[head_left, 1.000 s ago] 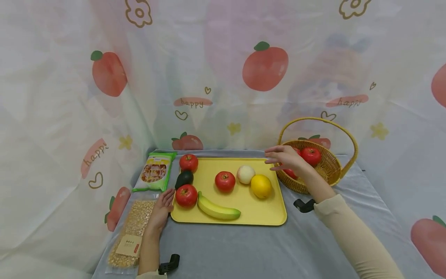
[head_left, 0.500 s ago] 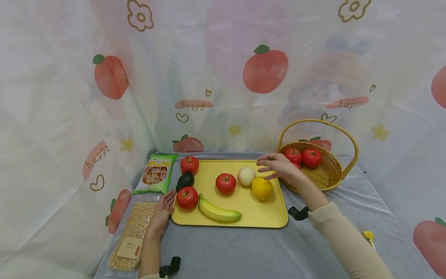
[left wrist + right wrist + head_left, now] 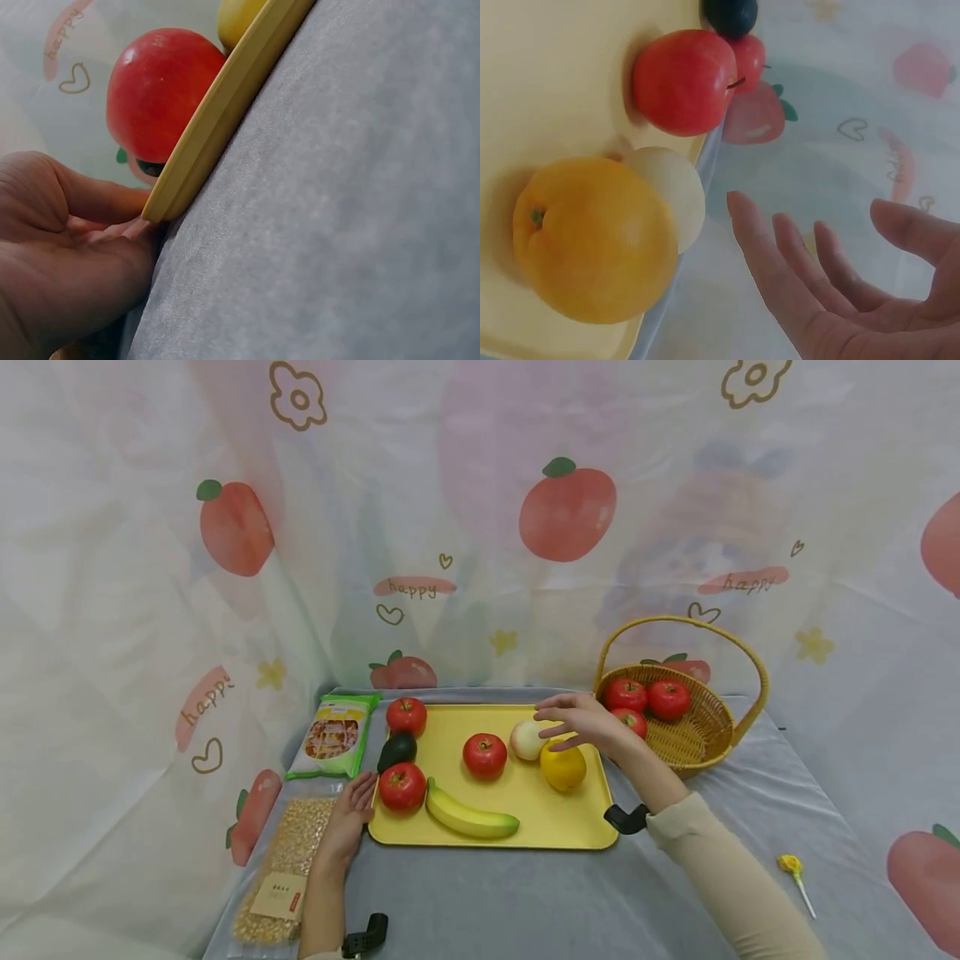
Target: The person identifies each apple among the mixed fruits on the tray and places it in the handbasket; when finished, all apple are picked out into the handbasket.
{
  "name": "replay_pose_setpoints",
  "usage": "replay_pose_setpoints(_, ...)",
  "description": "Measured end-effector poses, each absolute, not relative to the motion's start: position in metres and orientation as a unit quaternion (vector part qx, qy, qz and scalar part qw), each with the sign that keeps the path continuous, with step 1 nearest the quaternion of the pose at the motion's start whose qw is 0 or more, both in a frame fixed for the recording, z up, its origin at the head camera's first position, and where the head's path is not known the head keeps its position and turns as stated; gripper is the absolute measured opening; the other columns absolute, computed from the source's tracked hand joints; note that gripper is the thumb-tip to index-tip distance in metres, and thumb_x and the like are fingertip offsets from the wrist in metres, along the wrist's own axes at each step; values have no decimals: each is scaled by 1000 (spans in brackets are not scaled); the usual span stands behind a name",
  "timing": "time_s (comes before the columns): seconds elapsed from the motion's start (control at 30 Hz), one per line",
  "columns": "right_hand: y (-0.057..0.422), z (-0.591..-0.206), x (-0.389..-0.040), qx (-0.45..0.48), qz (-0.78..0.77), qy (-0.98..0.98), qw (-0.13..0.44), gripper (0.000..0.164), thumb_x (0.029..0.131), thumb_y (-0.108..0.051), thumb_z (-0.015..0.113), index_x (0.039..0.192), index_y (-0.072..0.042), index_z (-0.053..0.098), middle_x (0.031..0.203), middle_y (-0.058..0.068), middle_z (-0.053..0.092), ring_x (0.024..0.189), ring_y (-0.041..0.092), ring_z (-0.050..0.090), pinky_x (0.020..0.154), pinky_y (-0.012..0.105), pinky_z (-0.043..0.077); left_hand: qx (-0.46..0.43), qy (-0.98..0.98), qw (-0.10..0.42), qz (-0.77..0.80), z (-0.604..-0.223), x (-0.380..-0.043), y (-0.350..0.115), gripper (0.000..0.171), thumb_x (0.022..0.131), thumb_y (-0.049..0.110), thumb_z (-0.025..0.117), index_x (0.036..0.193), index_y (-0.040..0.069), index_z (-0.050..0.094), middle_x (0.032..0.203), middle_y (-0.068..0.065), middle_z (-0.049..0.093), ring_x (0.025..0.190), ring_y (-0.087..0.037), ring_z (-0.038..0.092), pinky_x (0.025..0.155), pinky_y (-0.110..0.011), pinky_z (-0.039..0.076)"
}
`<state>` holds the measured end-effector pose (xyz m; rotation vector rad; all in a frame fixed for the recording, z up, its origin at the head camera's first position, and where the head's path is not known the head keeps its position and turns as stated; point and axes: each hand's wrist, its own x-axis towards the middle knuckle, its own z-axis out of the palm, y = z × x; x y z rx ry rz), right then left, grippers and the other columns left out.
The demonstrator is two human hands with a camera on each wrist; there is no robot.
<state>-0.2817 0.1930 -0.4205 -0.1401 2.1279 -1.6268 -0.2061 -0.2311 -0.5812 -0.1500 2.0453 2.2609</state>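
In the head view, my left hand (image 3: pixel 349 822) is at the left edge of a yellow tray (image 3: pixel 562 822). The left wrist view shows its thumb and fingers pinching the tray's rim. My right hand (image 3: pixel 581 720) hovers with spread fingers over the tray's right side, holding nothing. Below it are a pale peach (image 3: pixel 524 741) and a yellow-orange orange (image 3: pixel 564 768), both partly covered by the hand in the head view. A red apple (image 3: pixel 484 756) lies mid-tray, with a banana (image 3: pixel 472 812) nearer the front. Along the left side sit a dark avocado (image 3: pixel 397 752) and two more red apples.
A wicker basket (image 3: pixel 693 747) with a tall handle stands at the right, holding several red apples (image 3: pixel 668 700). Left of the tray lie a green-edged food packet (image 3: pixel 332 737) and a bag of grains (image 3: pixel 288 843). A yellow lollipop (image 3: pixel 791 863) lies front right.
My right hand has moved left from the basket to over the peach and orange, uncovering the apples in the basket. The lollipop has come into view from behind the sleeve. My left hand stays put.
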Motion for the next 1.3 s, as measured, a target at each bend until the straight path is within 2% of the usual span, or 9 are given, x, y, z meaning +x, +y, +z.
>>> replay_pose_setpoints(0.33,173,-431,-284,-67,-602,760,236,45,108,-20,55,146,4,51,151,31,50,128,52,57,103,64,49,-50,669,45,740,-581,-208,-235,77,88,-25,35,161,-6,20,168,-26,25,157,-39,22,127,-50,19)
replay_pose_setpoints(0.77,145,-457,-286,-55,-593,769,234,47,106,-21,59,146,3,53,146,27,54,113,49,67,95,58,57,-45,671,42,739,-581,-207,-233,76,89,-25,35,161,-6,21,168,-26,25,157,-39,22,127,-50,19)
replay_pose_setpoints(1.07,133,-472,-289,-46,-583,776,237,54,105,-19,59,151,5,45,150,28,51,116,55,63,95,58,57,-41,668,45,742,-581,-205,-232,76,89,-25,35,161,-5,20,168,-26,23,158,-38,21,127,-49,19)
replay_pose_setpoints(1.2,126,-480,-288,-47,-575,783,234,56,104,-19,60,153,5,43,145,29,54,110,55,65,94,59,57,-44,671,46,739,-581,-205,-232,76,89,-25,35,161,-5,20,168,-26,24,157,-38,21,127,-50,19)
replay_pose_setpoints(1.3,122,-484,-288,-44,-563,792,231,57,103,-20,62,153,3,44,128,31,63,101,54,66,91,58,59,-45,671,48,739,-582,-205,-231,77,88,-25,35,161,-5,21,168,-26,25,157,-39,22,126,-51,19)
